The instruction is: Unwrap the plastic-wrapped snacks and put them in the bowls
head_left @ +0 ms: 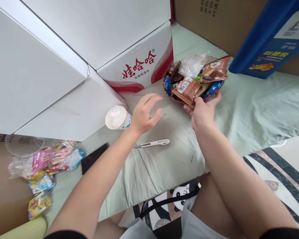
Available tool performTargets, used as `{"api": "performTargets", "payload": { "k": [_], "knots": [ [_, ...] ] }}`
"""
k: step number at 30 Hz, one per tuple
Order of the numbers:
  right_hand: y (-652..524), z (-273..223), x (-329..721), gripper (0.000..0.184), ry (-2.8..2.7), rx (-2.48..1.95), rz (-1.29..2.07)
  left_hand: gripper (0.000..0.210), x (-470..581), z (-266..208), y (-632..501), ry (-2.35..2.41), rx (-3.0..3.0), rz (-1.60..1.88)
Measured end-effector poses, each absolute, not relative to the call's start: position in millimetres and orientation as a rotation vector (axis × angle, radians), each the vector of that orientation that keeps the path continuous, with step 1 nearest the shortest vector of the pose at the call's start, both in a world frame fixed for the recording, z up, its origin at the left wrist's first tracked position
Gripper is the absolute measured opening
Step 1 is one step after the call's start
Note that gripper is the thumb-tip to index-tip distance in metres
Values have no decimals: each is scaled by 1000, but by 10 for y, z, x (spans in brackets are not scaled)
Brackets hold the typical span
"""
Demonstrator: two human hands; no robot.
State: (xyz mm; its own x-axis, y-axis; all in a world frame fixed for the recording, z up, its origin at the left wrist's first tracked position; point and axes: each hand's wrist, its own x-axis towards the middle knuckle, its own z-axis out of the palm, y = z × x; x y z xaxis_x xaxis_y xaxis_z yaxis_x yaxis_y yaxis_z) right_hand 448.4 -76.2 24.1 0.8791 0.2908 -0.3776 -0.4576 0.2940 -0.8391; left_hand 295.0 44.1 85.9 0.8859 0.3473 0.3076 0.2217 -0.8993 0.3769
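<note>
A round bowl (169, 95) heaped with wrapped snacks stands toward the back right of the cloth. My right hand (204, 111) grips its near edge, with the fingertips partly hidden at the rim. On the heap lie brown snack packets (215, 69), a crumpled clear plastic bag (193, 64) and blue wrappers (215, 88). Nothing is in my left hand (148, 113), which hovers left of the bowl with thumb and fingers apart. Just left of that hand stands a white paper cup (117, 118) with clear plastic inside. Below it lies a white utility knife (154, 143).
White cartons (137, 71) wall off the back left. A blue jug (271, 39) stands at the back right beside a brown cardboard box (214, 23). At left lie a dark phone (93, 159) and a pile of colourful snack packets (49, 162). Pale green cloth (251, 109) covers the surface.
</note>
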Motion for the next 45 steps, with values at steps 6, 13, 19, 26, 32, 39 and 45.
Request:
{"api": "performTargets", "payload": {
  "k": [6,13,19,26,32,39,45],
  "knots": [
    [-618,153,4377,80,171,-1092,432,48,2216,235,612,663,2562,289],
    [-616,153,4317,70,153,-1091,375,46,2262,69,510,735,2761,225],
    [-584,90,4400,63,134,-1163,398,43,2243,104,475,747,2807,171],
    [-636,45,4432,60,71,-1161,398,45,2265,113,460,725,2834,123],
    [-746,85,4460,62,-6,-1245,454,35,2011,491,343,1120,2922,384],
    [-924,178,4499,76,87,-1247,418,11,1937,737,658,1243,2827,138],
    [-1338,183,4743,76,113,-1382,296,30,3154,624,672,918,2913,124]
  ]
}}
